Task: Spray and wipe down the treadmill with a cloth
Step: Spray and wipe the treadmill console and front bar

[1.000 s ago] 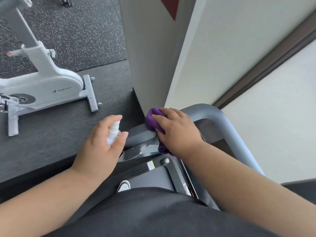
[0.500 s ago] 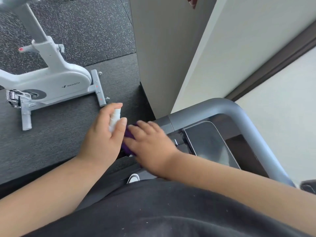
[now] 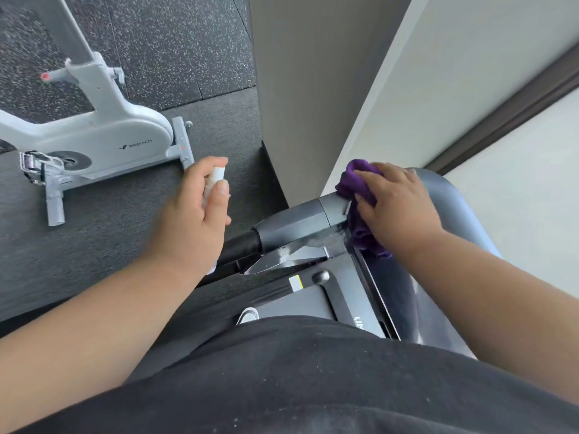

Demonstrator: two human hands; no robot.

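Right hand (image 3: 398, 208): fingers spread flat, pressing a bunched purple cloth (image 3: 358, 195) onto the treadmill handrail (image 3: 300, 222) at the bend where it meets the console; palm-down suits a rubbing stroke
Left hand (image 3: 191, 220): curled round a small white spray bottle (image 3: 214, 183), thumb against its side, held off to the side, likely kept ready for another squirt
Treadmill belt (image 3: 300, 303): below both hands, partly hidden by a black shirt (image 3: 313, 380)
Console screen (image 3: 394, 296): under the right forearm, which blocks much of it
Exercise bike (image 3: 94, 136): on the floor left of the left hand, well apart
Wall (image 3: 407, 73): just beyond the right hand, crowding the rail's far side
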